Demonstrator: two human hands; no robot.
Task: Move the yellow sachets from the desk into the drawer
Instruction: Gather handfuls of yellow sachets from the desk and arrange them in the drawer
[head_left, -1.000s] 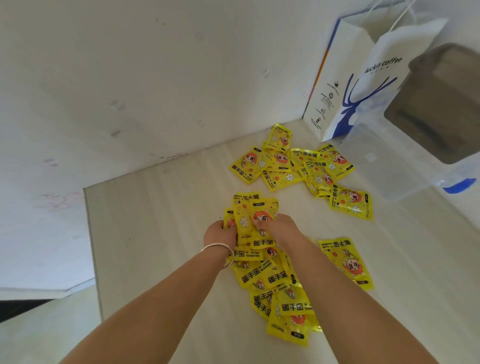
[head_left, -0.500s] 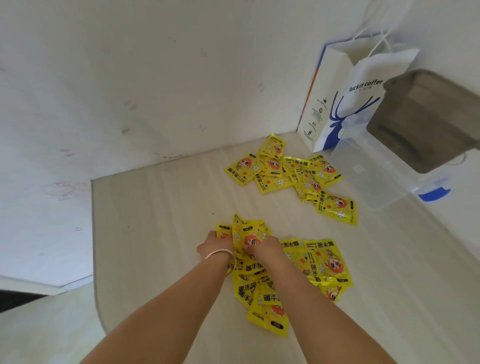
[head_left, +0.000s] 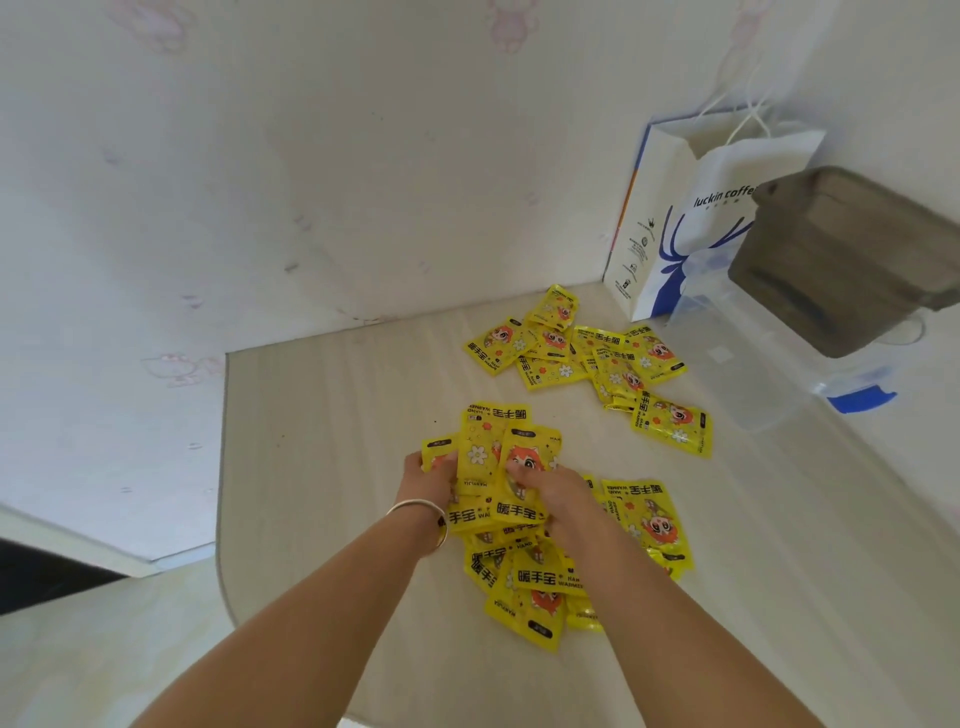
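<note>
While both forearms reach in from the bottom of the frame, the left hand (head_left: 427, 475) and the right hand (head_left: 555, 492) meet at the centre over a heap of glossy yellow foil sachets (head_left: 511, 540) printed with an orange cartoon figure and black lettering. The left hand's fingers curl round the left edge of a small fan of sachets raised at the top of the heap, and the right hand's thumb pinches the front one from the right; the rest of its fingers are hidden beneath the packets. A thin silver bangle (head_left: 422, 512) circles the left wrist. The heap lies on a pale wood-grain desk (head_left: 332, 415) and trails down toward the lower centre, with one sachet just right of the right hand. A second cluster of the same sachets (head_left: 587, 353) lies well apart in the upper right, near the wall. Beyond it stands a white paper bag with a blue deer print (head_left: 691, 223), and beside that a clear plastic box (head_left: 748, 364) at the right edge. No drawer is in view.
</note>
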